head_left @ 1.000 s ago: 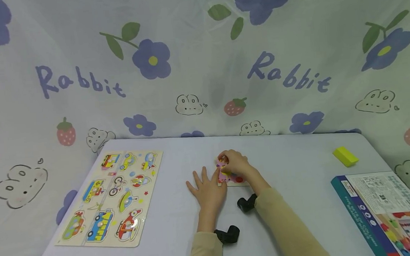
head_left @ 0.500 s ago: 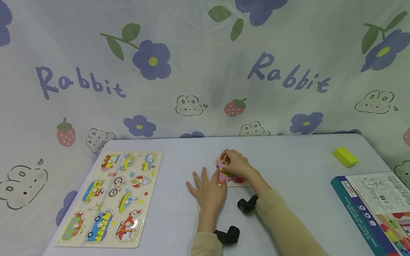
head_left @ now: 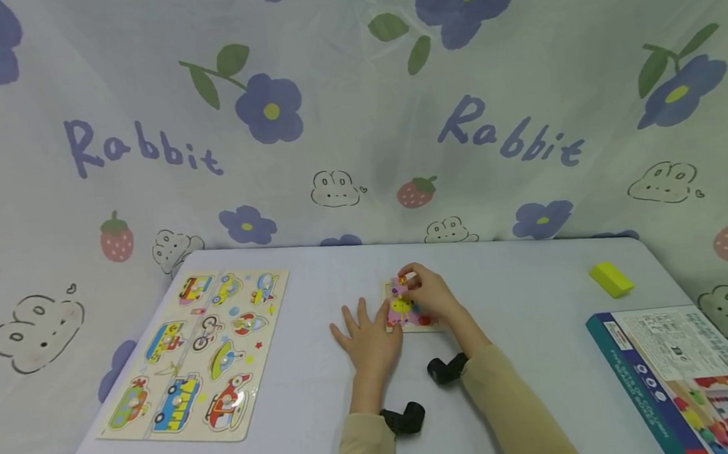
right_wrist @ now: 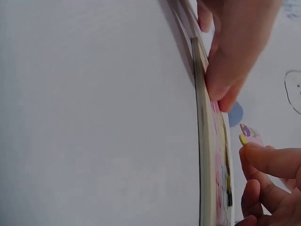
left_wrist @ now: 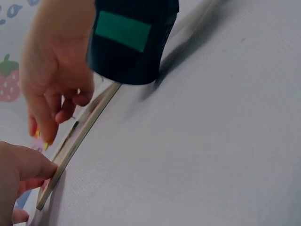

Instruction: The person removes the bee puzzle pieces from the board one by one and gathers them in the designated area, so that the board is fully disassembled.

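Observation:
A small wooden jigsaw board (head_left: 418, 328) with a pink and yellow picture lies mid-table. My left hand (head_left: 372, 344) rests at its left edge with fingers spread, the thumb pressing on the board's rim (left_wrist: 75, 136). Above the board, my right hand (head_left: 435, 296) pinches a small pink jigsaw piece (right_wrist: 252, 135) with a yellow edge between thumb and finger. In the right wrist view this piece is raised off the board. Part of the board's right side is hidden under the right hand.
At the left lies a larger wooden puzzle board (head_left: 254, 378) with vehicle pieces. A yellow block (head_left: 612, 279) sits at the right, behind a flat printed box (head_left: 668, 345). Black wrist cameras (head_left: 405, 418) are strapped to both wrists. A patterned curtain (head_left: 355, 113) hangs behind the table.
My right hand has drawn slightly right and up from the board with the jigsaw piece, uncovering more of the picture. The left hand stays in place.

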`<action>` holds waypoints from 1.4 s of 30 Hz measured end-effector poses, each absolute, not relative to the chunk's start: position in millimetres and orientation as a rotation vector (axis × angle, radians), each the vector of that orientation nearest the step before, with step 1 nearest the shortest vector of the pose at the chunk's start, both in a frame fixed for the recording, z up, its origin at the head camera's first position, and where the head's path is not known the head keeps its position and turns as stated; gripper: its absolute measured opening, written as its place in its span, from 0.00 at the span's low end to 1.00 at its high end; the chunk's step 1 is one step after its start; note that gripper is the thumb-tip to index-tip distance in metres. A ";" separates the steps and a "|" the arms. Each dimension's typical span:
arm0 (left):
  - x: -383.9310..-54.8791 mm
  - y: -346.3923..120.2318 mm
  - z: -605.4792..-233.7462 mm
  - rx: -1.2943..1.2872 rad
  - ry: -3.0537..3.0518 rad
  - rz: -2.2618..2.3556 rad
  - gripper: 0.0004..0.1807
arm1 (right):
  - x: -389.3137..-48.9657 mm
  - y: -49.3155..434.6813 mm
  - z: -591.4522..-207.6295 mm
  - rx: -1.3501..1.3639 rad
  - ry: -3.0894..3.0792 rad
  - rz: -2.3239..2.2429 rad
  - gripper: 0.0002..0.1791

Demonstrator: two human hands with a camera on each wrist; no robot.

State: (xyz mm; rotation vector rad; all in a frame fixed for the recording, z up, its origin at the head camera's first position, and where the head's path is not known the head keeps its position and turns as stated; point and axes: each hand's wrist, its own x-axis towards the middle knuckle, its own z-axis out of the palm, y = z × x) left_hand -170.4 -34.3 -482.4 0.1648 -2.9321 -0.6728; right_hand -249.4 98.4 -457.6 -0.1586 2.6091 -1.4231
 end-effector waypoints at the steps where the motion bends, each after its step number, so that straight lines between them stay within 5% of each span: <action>1: -170.5 -34.4 -482.5 0.166 -2.930 -0.673 0.25 | -248.2 101.0 -457.1 -0.145 2.613 -1.440 0.18; 42: -171.4 -31.9 -483.7 0.183 -2.956 -0.699 0.27 | -226.1 172.5 -471.7 0.657 2.496 -1.994 0.18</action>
